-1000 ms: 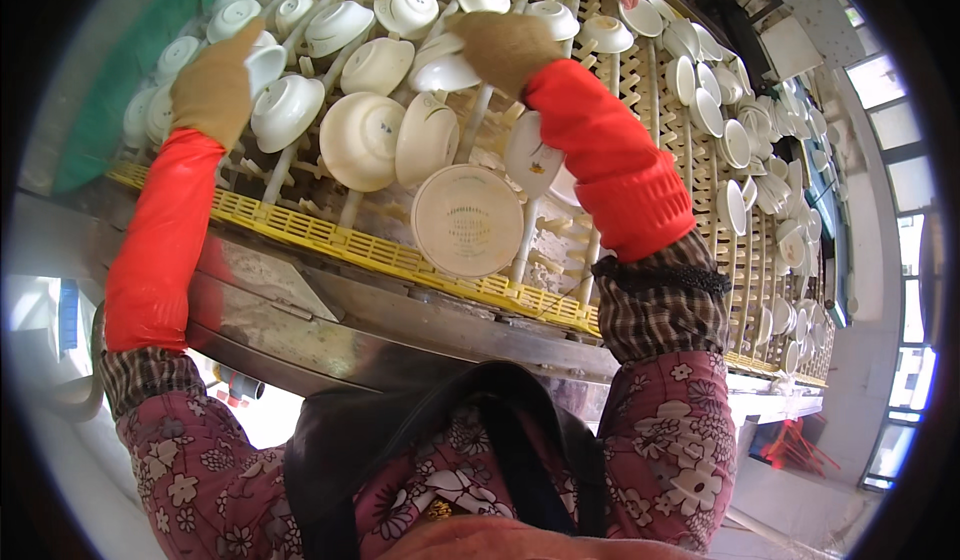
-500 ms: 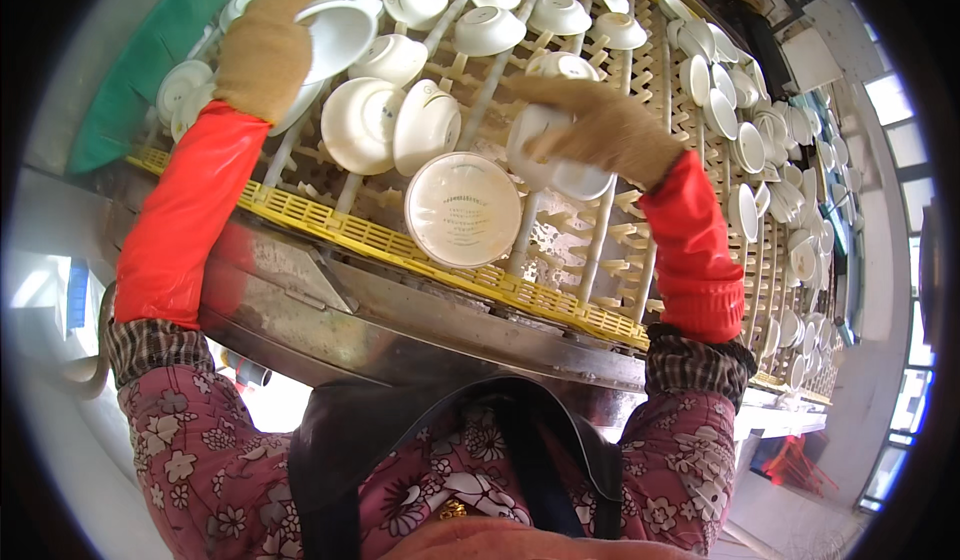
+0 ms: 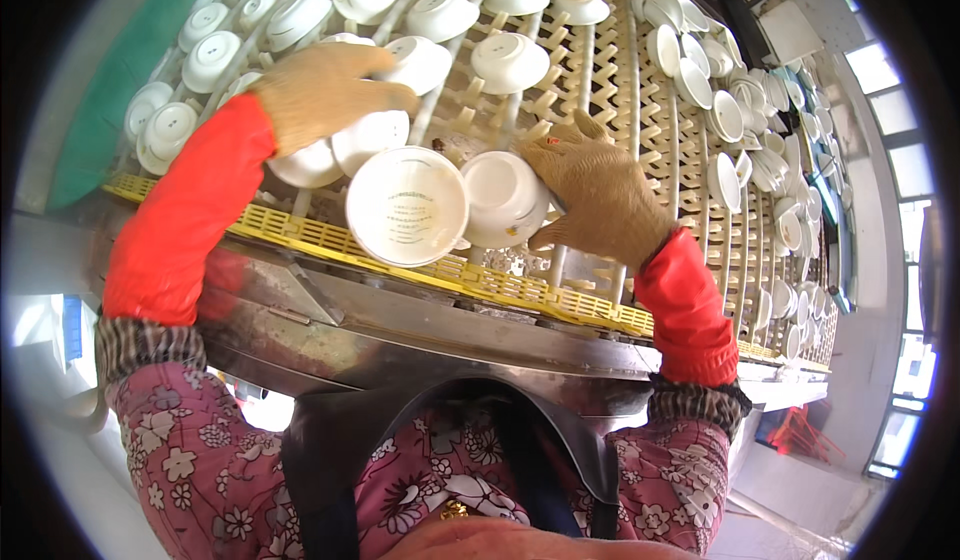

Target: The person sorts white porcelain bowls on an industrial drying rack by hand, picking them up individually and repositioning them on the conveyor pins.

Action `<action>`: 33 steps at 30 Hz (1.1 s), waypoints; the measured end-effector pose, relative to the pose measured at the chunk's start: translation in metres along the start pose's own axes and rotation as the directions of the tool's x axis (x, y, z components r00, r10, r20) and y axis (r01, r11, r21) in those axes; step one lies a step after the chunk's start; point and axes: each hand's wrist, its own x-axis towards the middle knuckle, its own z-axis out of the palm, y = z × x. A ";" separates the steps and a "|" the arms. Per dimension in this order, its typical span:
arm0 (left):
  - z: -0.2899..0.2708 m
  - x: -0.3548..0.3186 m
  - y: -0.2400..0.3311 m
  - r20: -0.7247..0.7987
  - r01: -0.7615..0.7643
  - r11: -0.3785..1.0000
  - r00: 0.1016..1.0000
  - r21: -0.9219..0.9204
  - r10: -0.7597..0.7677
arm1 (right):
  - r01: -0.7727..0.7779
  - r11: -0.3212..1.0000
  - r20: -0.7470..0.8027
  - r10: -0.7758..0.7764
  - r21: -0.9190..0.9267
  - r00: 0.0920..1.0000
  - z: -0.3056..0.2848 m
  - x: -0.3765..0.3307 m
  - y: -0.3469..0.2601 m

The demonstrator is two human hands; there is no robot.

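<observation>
Tan gloves and red sleeves cover both my hands. My left hand [image 3: 325, 95] is over the bowls at left, its fingers stretched to the right and slightly apart. Its fingertips overlap a white bowl [image 3: 415, 65], though contact is unclear; more bowls are partly hidden under it. My right hand [image 3: 605, 190] is open around the right side of an upturned white bowl [image 3: 500, 198], its fingers spread and touching or nearly touching it. Left of that bowl, a white bowl with printed marks inside [image 3: 407, 205] leans with its inside facing me.
A cream pegged conveyor [image 3: 600, 90] carries many white bowls in rows. Its near side has a yellow slatted edge [image 3: 400, 267] above a metal rim [image 3: 440, 345]. Loosely stacked dishes [image 3: 725, 115] lie at right. A green curtain [image 3: 110, 110] hangs at far left.
My left hand has moved down and right, and the white dish it held is no longer in it. My right hand has come lower, with the upturned bowl now beside the printed one. The rows have shifted left.
</observation>
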 end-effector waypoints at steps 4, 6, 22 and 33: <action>0.002 -0.037 -0.018 -0.131 0.207 0.871 0.947 -0.446 -0.292 | -0.137 0.973 -0.237 0.091 -0.185 0.967 0.023 -0.012 0.002; 0.017 -0.035 -0.026 -0.124 0.169 0.791 0.948 -0.588 -0.295 | -0.253 0.938 -0.373 0.152 -0.237 0.915 0.037 -0.013 0.014; -0.003 -0.060 0.012 -0.672 -0.272 0.902 0.602 0.336 0.431 | 0.084 0.585 -0.420 0.467 0.806 0.778 0.014 -0.007 0.086; 0.034 -0.071 0.046 0.110 -0.347 0.845 0.937 0.407 0.331 | -0.738 0.674 -0.512 0.639 0.013 0.574 0.024 -0.078 0.148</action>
